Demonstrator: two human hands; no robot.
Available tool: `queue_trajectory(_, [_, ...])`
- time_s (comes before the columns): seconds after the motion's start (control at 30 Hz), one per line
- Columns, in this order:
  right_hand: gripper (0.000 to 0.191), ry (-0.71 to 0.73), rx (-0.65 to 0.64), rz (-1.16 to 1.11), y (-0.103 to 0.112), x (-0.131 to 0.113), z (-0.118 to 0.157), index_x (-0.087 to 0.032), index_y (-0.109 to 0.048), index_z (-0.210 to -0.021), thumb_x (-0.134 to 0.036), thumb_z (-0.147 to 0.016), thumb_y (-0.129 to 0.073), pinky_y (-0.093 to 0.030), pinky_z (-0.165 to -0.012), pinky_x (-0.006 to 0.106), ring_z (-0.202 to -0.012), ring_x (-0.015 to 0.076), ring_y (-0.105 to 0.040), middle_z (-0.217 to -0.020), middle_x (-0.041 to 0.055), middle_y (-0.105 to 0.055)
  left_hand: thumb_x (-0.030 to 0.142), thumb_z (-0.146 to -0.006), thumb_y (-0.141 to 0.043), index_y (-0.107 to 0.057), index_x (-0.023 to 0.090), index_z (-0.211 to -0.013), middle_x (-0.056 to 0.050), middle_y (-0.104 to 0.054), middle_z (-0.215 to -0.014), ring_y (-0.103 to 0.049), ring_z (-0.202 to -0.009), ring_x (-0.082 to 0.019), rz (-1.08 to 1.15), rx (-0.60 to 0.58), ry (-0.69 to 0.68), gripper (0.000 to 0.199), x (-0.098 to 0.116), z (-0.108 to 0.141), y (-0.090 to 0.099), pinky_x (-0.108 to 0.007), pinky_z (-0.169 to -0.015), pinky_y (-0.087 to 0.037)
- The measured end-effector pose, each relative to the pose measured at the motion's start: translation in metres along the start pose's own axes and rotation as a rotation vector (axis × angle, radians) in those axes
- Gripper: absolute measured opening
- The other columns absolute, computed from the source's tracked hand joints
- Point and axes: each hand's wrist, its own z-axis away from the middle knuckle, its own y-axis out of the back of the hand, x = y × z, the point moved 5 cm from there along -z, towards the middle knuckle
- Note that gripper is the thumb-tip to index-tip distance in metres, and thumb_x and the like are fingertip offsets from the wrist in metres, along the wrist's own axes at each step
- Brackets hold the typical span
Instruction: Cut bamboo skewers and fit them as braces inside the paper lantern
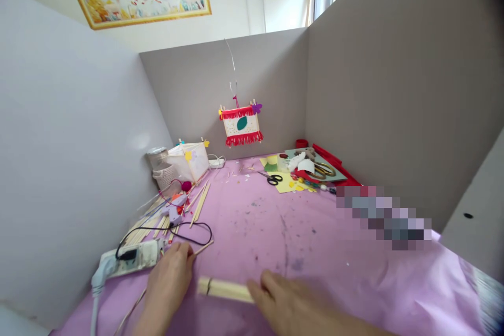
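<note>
At six o'clock, the right hand [285, 296] is gripping a stick bundle [230, 291], presumably holding its pieces together. At seven o'clock, the left hand [171, 272] is, blur permitting, pinching a thin stick [205, 247].

Observed by me remotely: bare left hand [176, 263] with bare, wristward-tapering left forearm [151, 312]; bare right hand [281, 296], blurred, with bare right forearm [334, 320].

Pale, dark-banded stick bundle [228, 290] crosswise in right hand [284, 300]
</note>
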Motion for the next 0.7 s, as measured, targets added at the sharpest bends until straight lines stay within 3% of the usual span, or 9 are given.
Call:
queue_trajectory(0.07, [0.061, -0.065, -0.012, -0.040, 0.008, 0.010, 0.001, -0.023, -0.041, -0.124, -0.005, -0.067, -0.050, -0.034, -0.048, 0.025, -0.060, 0.0157, -0.055, -0.094, 0.0067, -0.058, 0.028, -0.085, -0.034, -0.053, 0.021, -0.075, -0.007, -0.062, -0.087, -0.058, -0.084, -0.023, 0.014, -0.001, -0.003, 0.023, -0.003, 0.001, 0.005, -0.033, -0.073, -0.038])
queue_trajectory(0.2, [0.057, -0.590, -0.053, 0.086, 0.013, 0.064, 0.010, -0.011, -0.045, -0.122, 0.003, -0.067, -0.043, -0.036, -0.050, 0.027, -0.071, 0.0224, -0.058, -0.097, 0.0164, -0.057, 0.032, -0.085, -0.034, -0.052, 0.022, -0.076, -0.005, -0.063, -0.086, -0.059, -0.079, -0.021, 0.078, 0.022, 0.033, 0.023, -0.019, 0.007, 0.014, -0.031, -0.071, -0.038])
queue_trajectory(0.23, [0.055, -0.569, -0.043, 0.092, 0.011, 0.061, 0.013, -0.011, -0.046, -0.120, 0.002, -0.067, -0.045, -0.036, -0.051, 0.028, -0.072, 0.0239, -0.058, -0.096, 0.0172, -0.058, 0.033, -0.085, -0.034, -0.053, 0.022, -0.077, -0.005, -0.063, -0.086, -0.059, -0.079, -0.021, 0.093, 0.025, 0.039, 0.023, -0.023, 0.009, 0.015, -0.031, -0.072, -0.037])
queue_trajectory(0.3, [0.056, -0.252, 0.018, 0.026, 0.005, 0.030, 0.019, -0.018, -0.045, -0.121, -0.003, -0.068, -0.050, -0.037, -0.052, 0.028, -0.070, 0.0223, -0.058, -0.096, 0.0130, -0.059, 0.035, -0.084, -0.036, -0.054, 0.022, -0.078, -0.005, -0.064, -0.087, -0.059, -0.079, -0.021, 0.113, 0.036, 0.057, 0.023, -0.025, 0.009, 0.018, -0.031, -0.072, -0.037])
queue_trajectory(0.33, [0.053, -0.032, -0.028, -0.056, 0.000, 0.010, 0.023, -0.023, -0.045, -0.120, -0.007, -0.070, -0.052, -0.036, -0.050, 0.027, -0.063, 0.0189, -0.056, -0.089, 0.0074, -0.060, 0.036, -0.084, -0.036, -0.055, 0.022, -0.079, -0.005, -0.065, -0.087, -0.059, -0.080, -0.021, 0.118, 0.042, 0.067, 0.023, -0.024, 0.009, 0.020, -0.031, -0.072, -0.037])
queue_trajectory(0.37, [0.051, 0.038, -0.069, -0.098, -0.001, -0.001, 0.026, -0.026, -0.046, -0.119, -0.009, -0.072, -0.052, -0.035, -0.050, 0.026, -0.061, 0.0176, -0.055, -0.087, 0.0045, -0.059, 0.037, -0.084, -0.037, -0.055, 0.022, -0.079, -0.005, -0.065, -0.087, -0.059, -0.080, -0.022, 0.122, 0.045, 0.072, 0.024, -0.022, 0.008, 0.022, -0.031, -0.072, -0.037])
queue_trajectory(0.43, [0.059, -0.051, -0.088, -0.114, 0.004, 0.003, 0.020, -0.023, -0.040, -0.126, -0.006, -0.071, -0.051, -0.036, -0.053, 0.026, -0.067, 0.0175, -0.056, -0.096, 0.0066, -0.057, 0.037, -0.084, -0.037, -0.057, 0.023, -0.080, -0.004, -0.066, -0.086, -0.060, -0.081, -0.022, 0.119, 0.036, 0.074, 0.024, -0.012, 0.003, 0.025, -0.030, -0.070, -0.037])
queue_trajectory(0.57, [0.055, -0.499, -0.083, -0.042, 0.019, 0.076, -0.026, -0.017, -0.042, -0.122, 0.001, -0.071, -0.043, -0.034, -0.055, 0.025, -0.068, 0.0173, -0.057, -0.100, 0.0102, -0.053, 0.034, -0.082, -0.041, -0.059, 0.023, -0.079, -0.004, -0.068, -0.085, -0.060, -0.081, -0.022, 0.086, 0.005, 0.097, 0.021, 0.012, -0.015, 0.024, -0.029, -0.067, -0.037])
queue_trajectory(0.7, [0.046, -0.512, -0.058, -0.003, 0.016, 0.101, -0.067, -0.015, -0.046, -0.117, 0.003, -0.076, -0.037, -0.037, -0.061, 0.026, -0.079, 0.0198, -0.057, -0.102, 0.0125, -0.052, 0.032, -0.082, -0.042, -0.060, 0.022, -0.084, -0.006, -0.069, -0.089, -0.061, -0.083, -0.023, 0.023, 0.043, 0.122, 0.021, 0.025, -0.043, 0.027, -0.029, -0.065, -0.038])
